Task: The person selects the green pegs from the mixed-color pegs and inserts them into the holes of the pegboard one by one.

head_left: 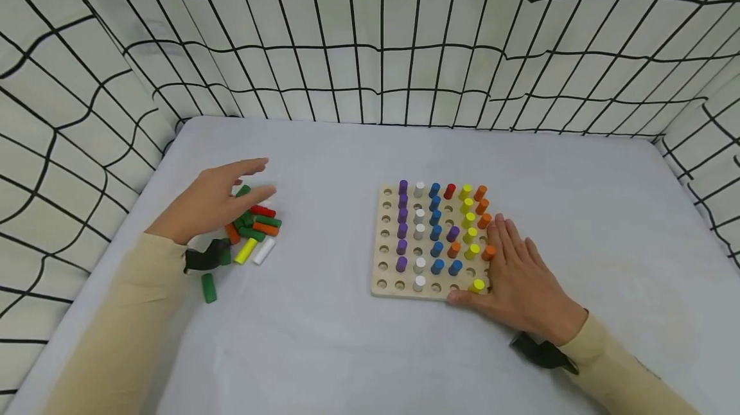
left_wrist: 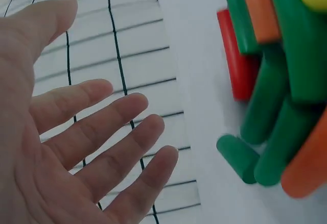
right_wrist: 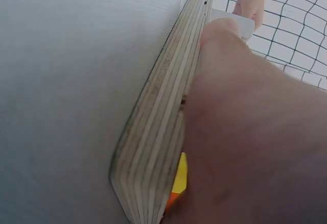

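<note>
My left hand (head_left: 215,202) hovers over a loose pile of coloured pegs, its fingers spread and nothing between them. In the pile are a red peg (head_left: 263,211), a yellow peg (head_left: 245,251), a white peg (head_left: 264,251), an orange peg (head_left: 266,229) and several green ones. Flat against the right side of the wooden pegboard (head_left: 381,291) rests my right hand (head_left: 526,286), fingers straight, thumb at the front edge. Columns of purple, white, blue, yellow and orange pegs stand in the board. A red peg (head_left: 449,191) stands in the back row. Part of the right edge is hidden by the hand.
One green peg (head_left: 209,288) lies apart from the pile, nearer the front. A white cloth (head_left: 324,164) covers the table. Black netting (head_left: 381,49) over white walls rises behind and at both sides.
</note>
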The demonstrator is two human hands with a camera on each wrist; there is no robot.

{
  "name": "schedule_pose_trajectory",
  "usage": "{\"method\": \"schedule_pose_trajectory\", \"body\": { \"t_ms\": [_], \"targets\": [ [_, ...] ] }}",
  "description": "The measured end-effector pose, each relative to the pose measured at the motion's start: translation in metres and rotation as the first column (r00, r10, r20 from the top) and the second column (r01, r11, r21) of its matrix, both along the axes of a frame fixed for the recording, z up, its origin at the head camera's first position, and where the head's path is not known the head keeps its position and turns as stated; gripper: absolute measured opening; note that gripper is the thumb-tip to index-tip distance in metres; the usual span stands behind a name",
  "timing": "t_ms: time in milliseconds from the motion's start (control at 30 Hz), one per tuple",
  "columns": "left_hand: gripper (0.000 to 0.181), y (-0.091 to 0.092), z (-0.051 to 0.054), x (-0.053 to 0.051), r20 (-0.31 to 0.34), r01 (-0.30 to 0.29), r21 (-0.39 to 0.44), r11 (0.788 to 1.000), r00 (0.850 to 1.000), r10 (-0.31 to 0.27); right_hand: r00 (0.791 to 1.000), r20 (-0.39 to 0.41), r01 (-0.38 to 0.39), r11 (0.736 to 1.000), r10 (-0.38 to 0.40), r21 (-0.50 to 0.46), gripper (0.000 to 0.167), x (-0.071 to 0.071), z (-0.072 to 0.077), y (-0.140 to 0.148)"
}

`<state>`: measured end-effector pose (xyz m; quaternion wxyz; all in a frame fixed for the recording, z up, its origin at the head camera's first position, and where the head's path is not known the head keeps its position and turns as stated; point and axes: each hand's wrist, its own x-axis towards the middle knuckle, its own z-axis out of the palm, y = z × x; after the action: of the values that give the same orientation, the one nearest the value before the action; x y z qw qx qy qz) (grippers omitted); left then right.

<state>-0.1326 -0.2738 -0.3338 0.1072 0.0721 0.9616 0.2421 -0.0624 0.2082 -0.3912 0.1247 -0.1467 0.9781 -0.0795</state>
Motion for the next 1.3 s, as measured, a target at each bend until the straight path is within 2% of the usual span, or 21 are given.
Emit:
{"method": "schedule_pose_trajectory", "body": {
  "t_ms": [133, 300, 567, 1000, 1300],
  "targets": [
    [0.077, -0.017, -0.009, -0.001, -0.014, -0.063, 0.054, 0.997, 0.998, 0.064, 1.0, -0.011, 0.0, 1.0, 0.0, 0.025, 0.139, 0.0, 0.002, 0.0],
    [0.077, -0.026, -0.016, -0.004, -0.011, -0.108, 0.072, 0.992, 0.994, 0.109, 1.0, -0.003, 0.008, 1.0, -0.008, 0.03, 0.138, 0.001, 0.002, 0.0],
    [0.074, -0.032, -0.018, -0.006, 0.011, -0.151, 0.089, 0.985, 0.989, 0.15, 1.0, 0.024, 0.006, 1.0, -0.006, 0.015, 0.138, 0.002, -0.001, 0.003],
    [0.059, -0.044, -0.036, -0.01, 0.036, -0.187, 0.061, 0.981, 0.982, 0.185, 1.0, 0.025, -0.009, 1.0, 0.009, 0.018, 0.138, -0.001, 0.0, 0.002],
    [0.058, -0.045, -0.038, -0.009, 0.035, -0.214, 0.047, 0.976, 0.977, 0.212, 1.0, 0.02, -0.014, 1.0, 0.014, 0.005, 0.137, 0.0, 0.0, 0.002]
  ]
}}
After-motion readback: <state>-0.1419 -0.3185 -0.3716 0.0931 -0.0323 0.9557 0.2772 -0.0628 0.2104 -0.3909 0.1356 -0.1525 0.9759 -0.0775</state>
